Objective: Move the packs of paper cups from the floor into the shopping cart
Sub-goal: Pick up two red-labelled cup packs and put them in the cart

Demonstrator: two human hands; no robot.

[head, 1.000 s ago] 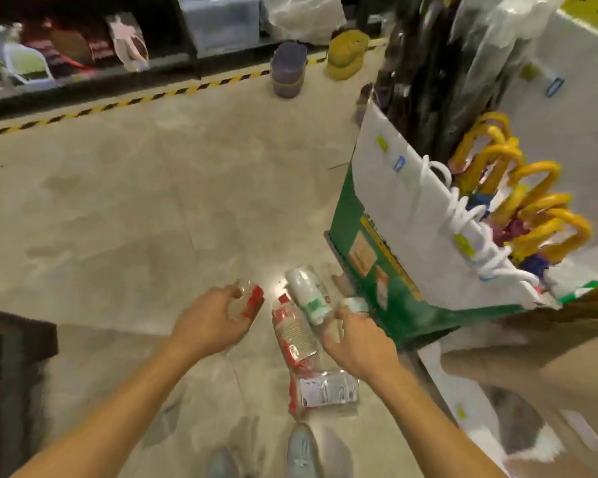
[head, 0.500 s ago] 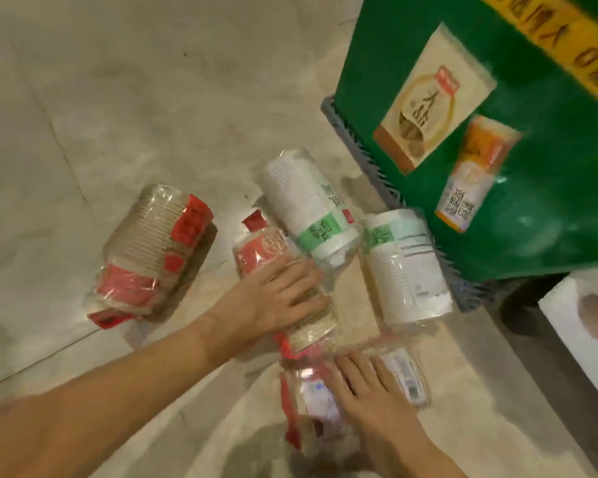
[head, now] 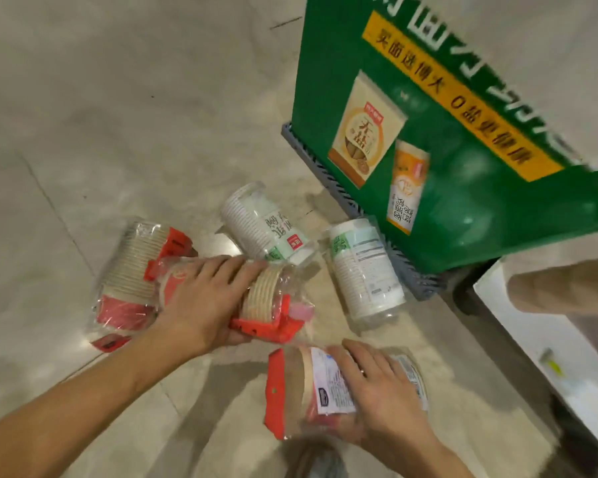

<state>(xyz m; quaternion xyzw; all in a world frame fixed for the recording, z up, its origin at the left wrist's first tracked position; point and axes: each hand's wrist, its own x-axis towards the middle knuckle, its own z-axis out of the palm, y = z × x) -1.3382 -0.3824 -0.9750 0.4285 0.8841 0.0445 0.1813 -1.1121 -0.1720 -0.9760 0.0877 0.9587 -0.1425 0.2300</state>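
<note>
Several packs of paper cups lie on the stone floor. My left hand grips a red-labelled pack of brown cups, tilted off the floor. My right hand is closed around another red-labelled pack with a white sticker. A third red pack lies on the left, partly under the one I hold. Two white packs with green labels lie farther back: one at centre, the other against the display base. No shopping cart is in view.
A green cardboard display stand on a grey plastic pallet rises at the upper right, close to the white packs. A white surface lies at the right edge. Bare floor spreads to the upper left.
Both hands have closed on packs: the left turned and lifted the red pack it rested on, the right raised its pack off the floor. The camera has dropped closer to the floor.
</note>
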